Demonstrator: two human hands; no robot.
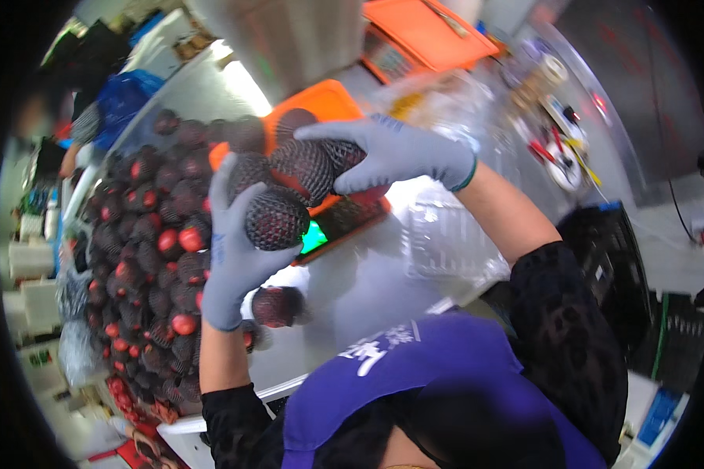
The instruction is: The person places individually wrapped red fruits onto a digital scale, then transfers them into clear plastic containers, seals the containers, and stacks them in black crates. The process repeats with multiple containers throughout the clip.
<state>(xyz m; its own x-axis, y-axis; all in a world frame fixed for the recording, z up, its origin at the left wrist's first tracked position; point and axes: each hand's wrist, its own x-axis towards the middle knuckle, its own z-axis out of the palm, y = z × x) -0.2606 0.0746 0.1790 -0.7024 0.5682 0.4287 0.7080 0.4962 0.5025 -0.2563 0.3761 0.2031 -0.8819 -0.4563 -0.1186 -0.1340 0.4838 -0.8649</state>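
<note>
Both my hands wear grey gloves and are over an orange scale (344, 227) with a lit green display. Several round red fruits in black foam nets (303, 167) sit together on it. My left hand (234, 249) curls its fingers around a netted fruit (276, 218) at the near left of the group. From the right, my right hand (381, 149) spreads thumb and fingers over netted fruits at the right side; whether it grips one is hard to tell. Another netted fruit (277, 306) lies on the metal table (364, 299) below the scale.
A large heap of netted red fruits (152, 252) fills the left. Clear plastic boxes (446, 234) stand right of the scale. Beyond are an orange crate (434, 35), tape rolls (553, 69) and red-handled pliers or scissors (542, 151). Another person's gloved hand (86, 124) is at upper left.
</note>
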